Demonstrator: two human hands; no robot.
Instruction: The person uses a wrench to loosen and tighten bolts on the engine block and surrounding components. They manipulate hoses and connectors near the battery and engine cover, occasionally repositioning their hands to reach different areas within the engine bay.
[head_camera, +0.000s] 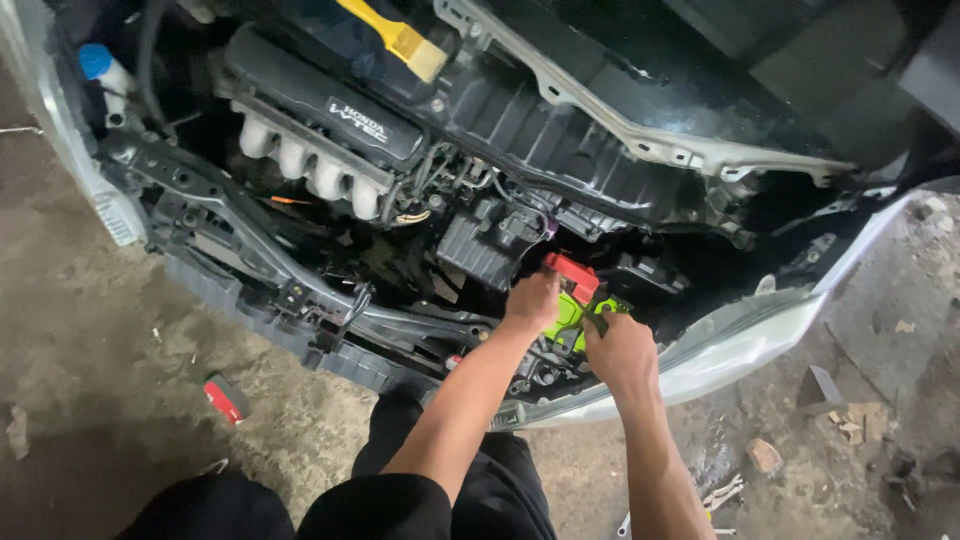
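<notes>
Both arms reach forward and down into the open engine bay of a car, bare from the elbow, converging on one spot near the front right corner of the bay. The left hand (532, 300) is stretched out with its wrist straight, fingers curled down against the top of a bright green part (572, 312); whether it grips the part or only presses on it cannot be told. The right hand (618, 345) comes in from below with the wrist bent slightly, fingers closed around the near edge of the same green part, thumb on top.

The green part sits low in the bay, just behind the front crossbar (300, 290), touching a red cover (570, 272) at its far side. One green part and one red cover show.

Farther back lies one black engine cover (330, 105), with four pale intake pipes (305, 165) in a row beneath it. One yellow-handled brush (395, 35) rests across the top of the bay. One blue cap (95, 60) stands at the far left corner. On the concrete floor (100, 340) lies one small red object (226, 398).
</notes>
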